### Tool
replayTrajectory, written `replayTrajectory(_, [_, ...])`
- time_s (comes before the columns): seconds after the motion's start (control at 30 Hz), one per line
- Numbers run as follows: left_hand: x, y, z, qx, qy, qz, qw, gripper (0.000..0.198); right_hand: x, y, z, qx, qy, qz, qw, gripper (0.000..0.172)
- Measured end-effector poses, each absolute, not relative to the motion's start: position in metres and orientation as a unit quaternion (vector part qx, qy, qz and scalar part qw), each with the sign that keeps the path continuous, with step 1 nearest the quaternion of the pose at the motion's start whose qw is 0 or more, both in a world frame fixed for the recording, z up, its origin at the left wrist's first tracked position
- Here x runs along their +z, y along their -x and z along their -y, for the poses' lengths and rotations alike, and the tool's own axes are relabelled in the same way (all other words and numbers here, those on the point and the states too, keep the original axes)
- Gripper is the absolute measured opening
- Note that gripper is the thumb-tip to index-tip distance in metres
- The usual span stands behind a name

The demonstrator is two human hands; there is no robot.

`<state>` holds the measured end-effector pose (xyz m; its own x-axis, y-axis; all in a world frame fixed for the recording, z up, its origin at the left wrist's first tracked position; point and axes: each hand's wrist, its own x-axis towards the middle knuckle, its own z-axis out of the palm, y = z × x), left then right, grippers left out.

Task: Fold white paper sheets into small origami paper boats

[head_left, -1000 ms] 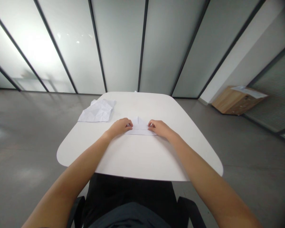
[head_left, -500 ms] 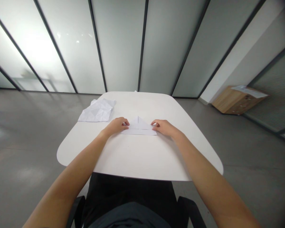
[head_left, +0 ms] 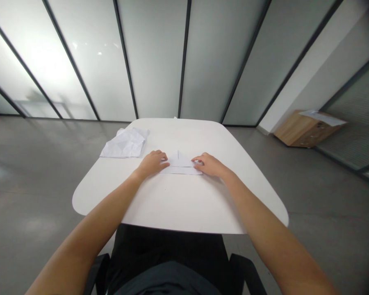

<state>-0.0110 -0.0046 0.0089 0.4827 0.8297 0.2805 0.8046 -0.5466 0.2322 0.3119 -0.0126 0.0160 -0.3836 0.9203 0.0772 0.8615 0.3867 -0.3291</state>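
Observation:
A folded white paper [head_left: 181,165] lies flat near the middle of the white table [head_left: 184,205], with a triangular peak and a straight band along its near side. My left hand [head_left: 152,164] rests at the paper's left end, its fingertips touching the edge. My right hand [head_left: 209,165] lies at the right end, fingers spread over the paper's right corner. Neither hand lifts the paper. A crumpled white paper sheet [head_left: 124,144] sits to the left of my left hand, apart from it.
The rounded table stands on a grey floor, with frosted glass panels beyond it. A wooden cabinet [head_left: 306,128] with papers on top stands at the far right. My dark-clothed lap and black chair armrests [head_left: 98,272] are below the table's near edge.
Both hands have shifted slightly inward along the folded paper compared with half a second ago. The right fingers now lie further over its right end. The paper has not visibly moved.

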Motion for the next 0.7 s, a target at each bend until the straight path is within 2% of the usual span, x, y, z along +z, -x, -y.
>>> replayTrajectory(0.17, [0.004, 0.001, 0.004, 0.169, -0.869, -0.464, 0.025, 0.034, 0.012, -0.295, 0.014, 0.064, 0.554, 0.823, 0.113, 0.039])
replayTrajectory(0.33, [0.004, -0.002, 0.007, 0.177, -0.866, -0.466, 0.042, 0.046, 0.007, -0.285, 0.012, 0.041, 0.563, 0.820, 0.095, 0.044])
replayTrajectory(0.47, [0.008, -0.002, 0.011, 0.217, -0.866, -0.445, 0.072, 0.057, 0.006, -0.285, 0.011, 0.058, 0.564, 0.815, 0.122, 0.043])
replayTrajectory(0.7, [0.017, 0.000, 0.014, 0.284, -0.856, -0.403, 0.156, 0.080, 0.010, -0.287, 0.013, 0.120, 0.549, 0.801, 0.206, 0.055])
